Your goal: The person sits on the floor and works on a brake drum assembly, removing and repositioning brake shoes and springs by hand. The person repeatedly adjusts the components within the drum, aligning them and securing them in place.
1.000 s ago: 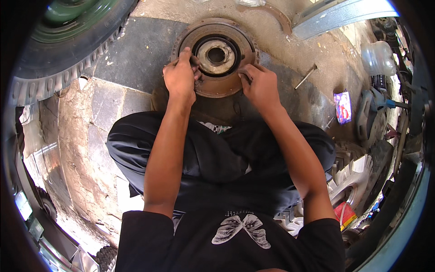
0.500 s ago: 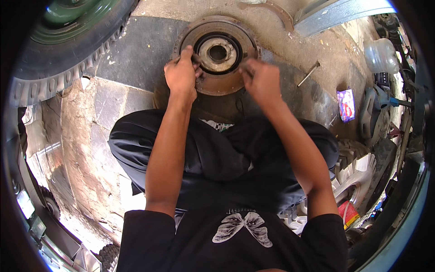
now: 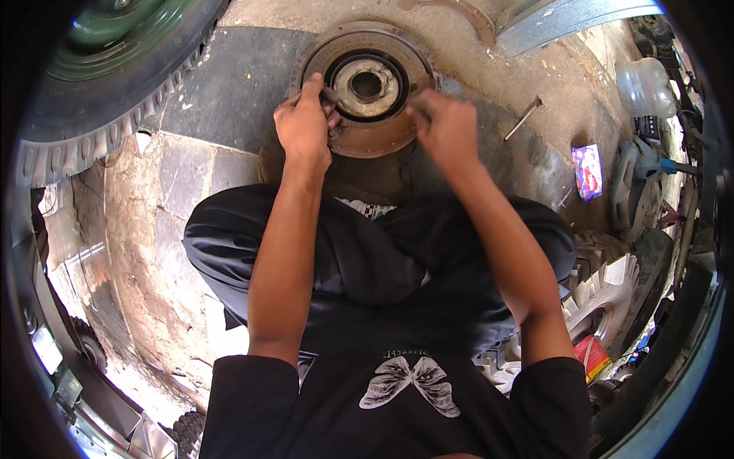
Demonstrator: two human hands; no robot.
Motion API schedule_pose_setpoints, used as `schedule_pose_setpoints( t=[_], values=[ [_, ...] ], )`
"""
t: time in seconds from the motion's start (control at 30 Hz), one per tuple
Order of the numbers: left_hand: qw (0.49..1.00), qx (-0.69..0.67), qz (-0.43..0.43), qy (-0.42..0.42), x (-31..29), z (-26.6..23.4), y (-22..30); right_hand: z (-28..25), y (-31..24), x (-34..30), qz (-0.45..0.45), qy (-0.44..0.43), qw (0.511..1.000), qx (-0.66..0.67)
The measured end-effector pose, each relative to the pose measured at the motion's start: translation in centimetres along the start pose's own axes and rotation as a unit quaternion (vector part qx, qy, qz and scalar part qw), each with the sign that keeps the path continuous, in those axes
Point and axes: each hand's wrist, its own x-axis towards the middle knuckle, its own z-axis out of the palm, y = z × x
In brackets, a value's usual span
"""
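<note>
A round, rusty metal disc (image 3: pixel 375 143) with a pale hub (image 3: pixel 350 80) and a dark centre hole lies on the floor in front of my crossed legs. My left hand (image 3: pixel 303 126) is over its near left edge, fingers curled and thumb pointing away from me. A small dark piece shows between those fingers, too hidden to name. Across the disc, at its right edge, my right hand (image 3: pixel 451 126) is closed and blurred by motion. What its fingers hold, if anything, cannot be made out.
A large tyre on a green rim (image 3: pixel 115 107) stands at the far left. To the right lie a thin metal rod (image 3: pixel 522 118), a purple packet (image 3: pixel 588 172) and a clear plastic bottle (image 3: pixel 646 88). A metal beam (image 3: pixel 573 24) and a curved rusty strip (image 3: pixel 474 19) lie beyond the disc.
My right hand has shifted slightly to the right and stays blurred. My left hand keeps its grip at the disc's left side, almost unmoved.
</note>
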Motion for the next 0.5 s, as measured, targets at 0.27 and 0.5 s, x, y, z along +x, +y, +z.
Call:
schedule_pose_setpoints(
  t=[0.27, 0.5],
  values=[
    [1.0, -0.009, 0.011, 0.003, 0.0, 0.3, 0.1, 0.0, -0.2, -1.1, 0.001, -0.01, 1.0, -0.011],
    [0.999, -0.037, 0.013, 0.012, 0.7, 0.1, -0.5, -0.1, 0.6, 0.0, 0.05, -0.044, 0.997, 0.029]
  ],
)
